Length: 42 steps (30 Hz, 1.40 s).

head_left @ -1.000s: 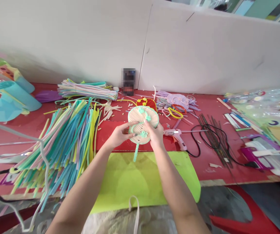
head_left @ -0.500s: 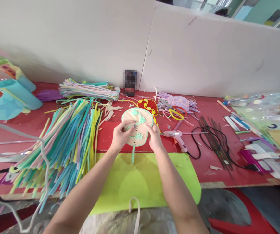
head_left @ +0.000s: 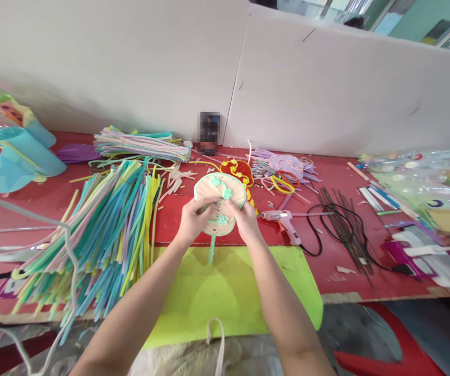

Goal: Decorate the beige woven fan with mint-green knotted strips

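A cream hand fan point(head_left: 205, 189) with a mint-green rim, mint flowers and a mint handle point(head_left: 212, 248) is held up in front of me. My left hand point(head_left: 192, 222) grips its left side, thumb and fingers reaching across the face near the middle. On the right edge my right hand point(head_left: 247, 223) is closed, its thumb pressed on the face by a flower. Fingers behind the fan are hidden. Below the handle lies a lime-green sheet point(head_left: 225, 297). Just behind the fan is a red piece with yellow flowers point(head_left: 236, 168).
Bundles of coloured pipe cleaners point(head_left: 119, 219) cover the left. To the right lie a pink glue gun point(head_left: 283, 222), scissors point(head_left: 283, 183), a lilac piece point(head_left: 287, 166), dark sticks point(head_left: 344, 224) and a black cord point(head_left: 321, 245). Plastic bottles point(head_left: 421, 172) are far right. A pixelated dark object point(head_left: 209, 133) stands by the wall.
My right thumb has moved inward on the fan's face, toward the flower near its middle. The fan has shifted very slightly; my left hand keeps its hold.
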Motion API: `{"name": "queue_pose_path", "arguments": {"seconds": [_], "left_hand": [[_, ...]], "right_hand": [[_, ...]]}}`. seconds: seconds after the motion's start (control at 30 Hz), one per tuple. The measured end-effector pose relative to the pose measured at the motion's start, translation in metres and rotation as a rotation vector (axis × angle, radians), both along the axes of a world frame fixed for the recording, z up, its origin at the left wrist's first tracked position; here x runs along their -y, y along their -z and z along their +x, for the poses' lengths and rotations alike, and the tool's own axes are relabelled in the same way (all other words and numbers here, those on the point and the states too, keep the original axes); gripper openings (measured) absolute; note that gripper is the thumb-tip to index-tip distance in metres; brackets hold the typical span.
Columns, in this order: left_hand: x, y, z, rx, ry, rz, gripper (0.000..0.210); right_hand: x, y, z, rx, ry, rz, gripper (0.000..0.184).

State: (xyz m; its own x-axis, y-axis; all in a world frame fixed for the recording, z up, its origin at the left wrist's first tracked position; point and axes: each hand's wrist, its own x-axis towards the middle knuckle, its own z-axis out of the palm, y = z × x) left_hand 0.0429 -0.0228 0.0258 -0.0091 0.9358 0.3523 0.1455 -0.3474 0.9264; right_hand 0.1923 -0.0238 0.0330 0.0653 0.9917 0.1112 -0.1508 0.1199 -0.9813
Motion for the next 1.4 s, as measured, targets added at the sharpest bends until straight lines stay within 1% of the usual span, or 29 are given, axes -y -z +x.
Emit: {"name": "queue_pose_path", "arguments": {"seconds": [0.13,0.33,0.57,0.67,0.77,0.83,0.93,1.0,1.07,1.2,1.4], "left_hand": [[-0.001,0.002,-0.001,-0.031,-0.014,0.027,0.021],[0.0,0.003,-0.001,-0.086,-0.04,0.036,0.023],[-0.001,0.007,-0.002,-0.109,-0.042,0.038,0.022],[0.0,0.005,-0.002,-0.086,-0.002,0.027,0.022],[0.0,0.0,-0.003,0.006,0.075,-0.006,0.027],[0.0,-0.003,-0.004,0.123,0.093,-0.036,0.033],[-0.003,-0.003,-0.006,0.324,0.099,-0.142,0.045],[-0.007,0.0,-0.007,0.384,0.117,-0.224,0.053],[-0.01,0.004,-0.009,0.377,0.162,-0.278,0.056],[-0.013,0.008,-0.014,0.324,0.285,-0.337,0.048],[-0.012,0.007,-0.016,0.317,0.275,-0.367,0.045]], "right_hand": [[0.0,0.0,-0.001,0.012,-0.008,0.005,0.032],[-0.001,0.003,-0.004,0.031,-0.004,-0.04,0.035],[-0.001,0.001,-0.006,-0.055,-0.014,0.011,0.036],[-0.002,0.002,-0.008,-0.08,0.01,-0.004,0.038],[-0.003,0.005,-0.008,-0.106,0.047,-0.045,0.038],[-0.004,0.006,-0.007,-0.114,0.092,-0.075,0.039],[-0.004,0.007,-0.004,-0.067,0.162,-0.063,0.04],[-0.004,0.006,-0.003,-0.028,0.196,-0.037,0.039],[-0.005,0.006,-0.002,-0.015,0.214,-0.026,0.038],[-0.006,0.007,-0.002,-0.037,0.21,-0.012,0.038],[-0.006,0.009,-0.003,-0.093,0.169,-0.012,0.04]]}}
